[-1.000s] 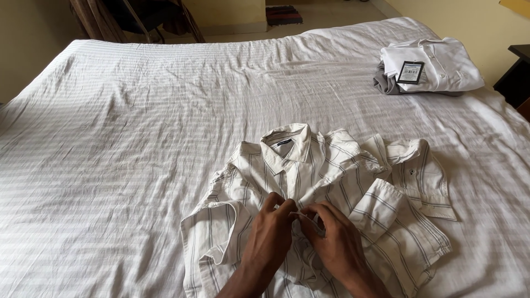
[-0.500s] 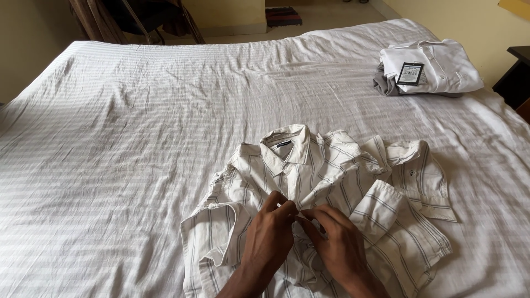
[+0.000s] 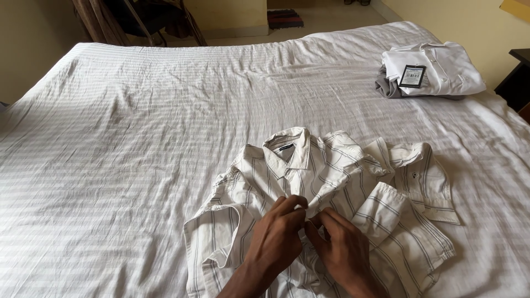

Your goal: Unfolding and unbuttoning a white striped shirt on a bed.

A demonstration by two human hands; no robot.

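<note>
A cream shirt with grey stripes [image 3: 331,182] lies crumpled, collar up, on the near middle of the bed. Both of my hands meet on its front placket, just below the collar. My left hand [image 3: 279,240] pinches the left edge of the placket. My right hand [image 3: 342,248] pinches the fabric right beside it, fingertips touching those of the left. The shirt's sleeves are folded over its right side, with a cuff lying by my right hand.
The bed [image 3: 138,138] is covered by a wrinkled white striped sheet. A folded white shirt [image 3: 436,69] with a dark tag rests on a grey garment at the far right corner. A dark nightstand [image 3: 516,77] stands at the right edge; a chair [image 3: 143,19] beyond the bed.
My fingers have closed in tighter on the placket, the fingertips of both hands now pressed together. The shirt itself has hardly shifted.
</note>
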